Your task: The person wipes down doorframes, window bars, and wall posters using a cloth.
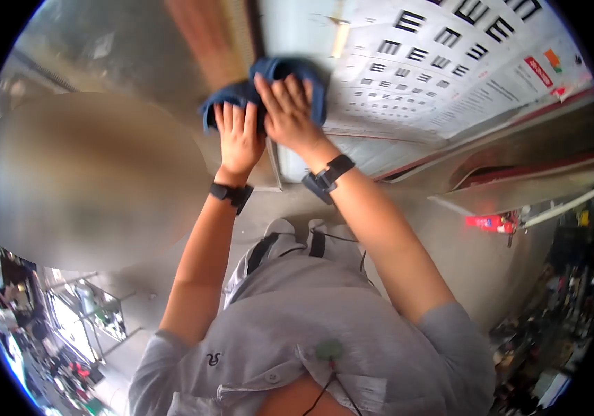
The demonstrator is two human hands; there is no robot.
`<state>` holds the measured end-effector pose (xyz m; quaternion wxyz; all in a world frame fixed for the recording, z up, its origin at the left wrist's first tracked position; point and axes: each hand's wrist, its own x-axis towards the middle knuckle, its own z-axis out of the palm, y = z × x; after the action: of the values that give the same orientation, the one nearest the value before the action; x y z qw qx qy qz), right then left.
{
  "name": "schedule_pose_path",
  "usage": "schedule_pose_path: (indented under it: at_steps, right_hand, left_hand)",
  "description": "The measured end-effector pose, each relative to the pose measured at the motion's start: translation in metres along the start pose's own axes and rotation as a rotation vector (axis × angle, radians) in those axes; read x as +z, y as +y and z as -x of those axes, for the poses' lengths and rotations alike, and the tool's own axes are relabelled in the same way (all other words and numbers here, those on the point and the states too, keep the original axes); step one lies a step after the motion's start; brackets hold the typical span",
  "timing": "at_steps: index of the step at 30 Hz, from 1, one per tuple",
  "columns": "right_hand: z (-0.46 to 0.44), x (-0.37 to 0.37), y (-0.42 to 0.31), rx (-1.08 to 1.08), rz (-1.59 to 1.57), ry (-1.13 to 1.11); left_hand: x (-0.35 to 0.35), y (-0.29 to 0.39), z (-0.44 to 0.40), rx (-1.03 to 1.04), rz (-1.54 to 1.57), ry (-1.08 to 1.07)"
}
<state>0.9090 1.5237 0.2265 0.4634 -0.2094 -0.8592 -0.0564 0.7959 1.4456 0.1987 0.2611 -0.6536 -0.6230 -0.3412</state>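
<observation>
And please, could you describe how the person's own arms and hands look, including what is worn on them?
Both the left hand and right hand are without gloves. Each wrist wears a black band, left band and right band, with a dark boxy piece. Grey short sleeves cover the upper arms; the forearms are bare.

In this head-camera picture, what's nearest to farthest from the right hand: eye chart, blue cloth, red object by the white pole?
1. Blue cloth, under the right hand.
2. Eye chart, on the right.
3. Red object, lower right.
</observation>
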Motion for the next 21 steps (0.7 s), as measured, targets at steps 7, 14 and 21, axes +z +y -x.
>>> schedule_pose_path:
  at_steps: [7,14,21]
  right_hand:
    - [0.132,0.058,0.031,-0.077,0.017,-0.125]
    - [0.208,0.048,0.063,-0.065,0.15,-0.531]
    - [0.264,0.004,0.154,-0.178,0.352,-0.295]
  left_hand:
    - [0.029,-0.007,0.084,0.085,-0.135,-0.381]
    - [0.067,0.013,0.104,0.306,-0.186,-0.648]
    - [0.13,0.067,0.09,0.526,-0.061,-0.816]
